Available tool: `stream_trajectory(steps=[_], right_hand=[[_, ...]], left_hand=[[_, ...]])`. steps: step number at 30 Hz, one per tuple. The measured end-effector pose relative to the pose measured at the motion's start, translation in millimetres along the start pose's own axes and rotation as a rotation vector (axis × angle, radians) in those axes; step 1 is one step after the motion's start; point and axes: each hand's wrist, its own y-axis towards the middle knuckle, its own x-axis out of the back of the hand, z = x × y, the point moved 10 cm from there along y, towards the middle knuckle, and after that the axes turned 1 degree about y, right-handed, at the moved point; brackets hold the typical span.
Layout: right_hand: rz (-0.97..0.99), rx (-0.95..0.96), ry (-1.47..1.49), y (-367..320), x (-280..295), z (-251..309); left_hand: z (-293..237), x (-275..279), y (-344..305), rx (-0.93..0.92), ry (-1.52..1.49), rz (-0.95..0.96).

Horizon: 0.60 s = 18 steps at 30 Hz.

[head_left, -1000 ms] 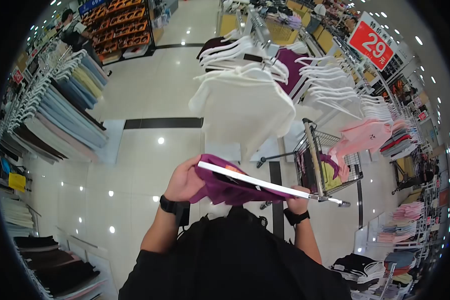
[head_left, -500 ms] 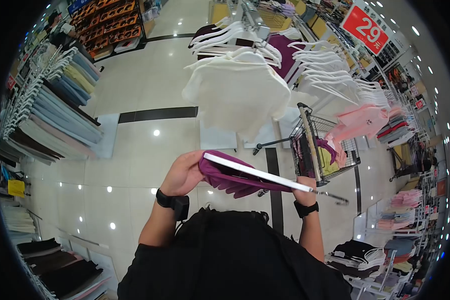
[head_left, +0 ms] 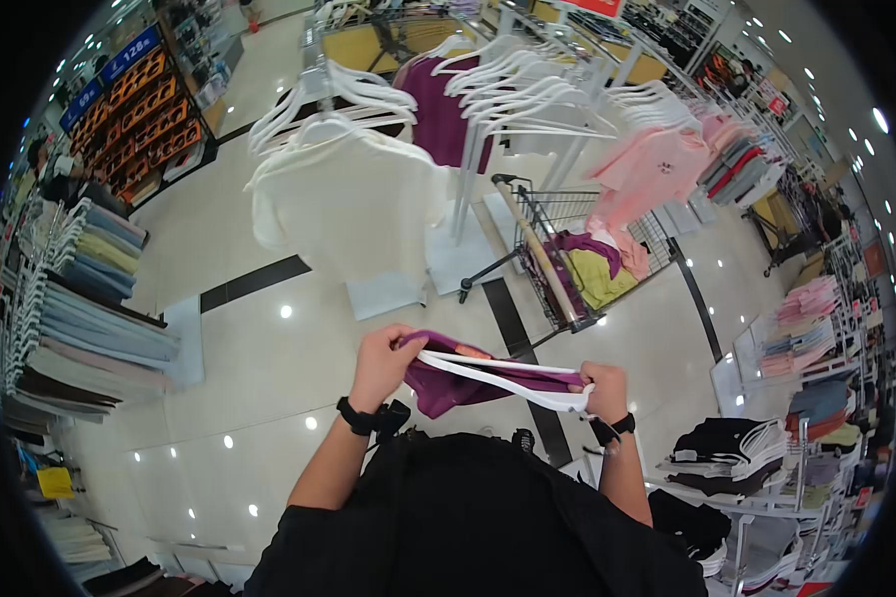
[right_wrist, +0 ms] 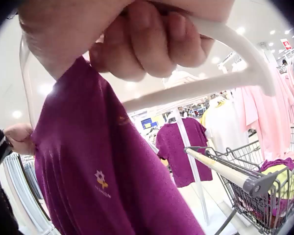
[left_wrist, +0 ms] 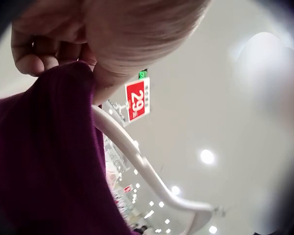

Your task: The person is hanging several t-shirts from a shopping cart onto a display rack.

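A purple garment (head_left: 448, 389) with a small flower print, visible in the right wrist view, is stretched between both hands in front of the body. A white hanger (head_left: 513, 381) lies along it, its hook hanging near the right wrist. The left hand (head_left: 381, 368) pinches the garment's edge by one end of the hanger; the left wrist view shows the thumb against the purple cloth (left_wrist: 54, 147) and hanger (left_wrist: 152, 178). Fingers of the right hand (head_left: 605, 390) curl round the hanger's other end, with cloth also at that hand (right_wrist: 142, 44).
A cart (head_left: 567, 261) holding purple, yellow-green and pink clothes stands ahead to the right. Beyond it are racks with a cream top (head_left: 348, 199), empty white hangers and pink shirts (head_left: 652, 164). Trousers (head_left: 100, 328) hang at left; folded dark clothes (head_left: 727, 443) lie at right.
The view has turned toward the right, so racks and cart appear further left. The hanger has tilted, showing more of its frame, and its hook now hangs down by the right wrist.
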Motion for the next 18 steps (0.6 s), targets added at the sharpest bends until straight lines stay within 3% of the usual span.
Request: stream_trajectory(steps=[1, 4, 8, 12, 15, 17, 18], right_hand=[[-0.015, -0.007, 0.001, -7, 7, -9], [0.084, -0.014, -0.153, -22, 5, -31], [0.079, -0.011, -0.182, -42, 12, -81], [0.014, -0.110, -0.040, -63, 43, -124], [-0.013, -0.197, -0.002, -71, 66, -147], [-0.177, -0.141, -0.053, -75, 89, -144], [-0.180, -0.142, -0.056, -70, 95, -145]], left_hand=[[-5, -14, -4, -0.074, 0.202, -0.038], [-6, -88, -21, -0.104, 0.238, 0.059], [-44, -189, -48, -0.612, 0.486, 0.307], [-22, -223, -48, -0.442, 0.301, 0.548], [-7, -244, -54, -0.440, 0.452, 0.568], [-2, -264, -62, -0.418, 0.431, 0.572], [0, -262, -56, -0.290, 0.410, 0.411]])
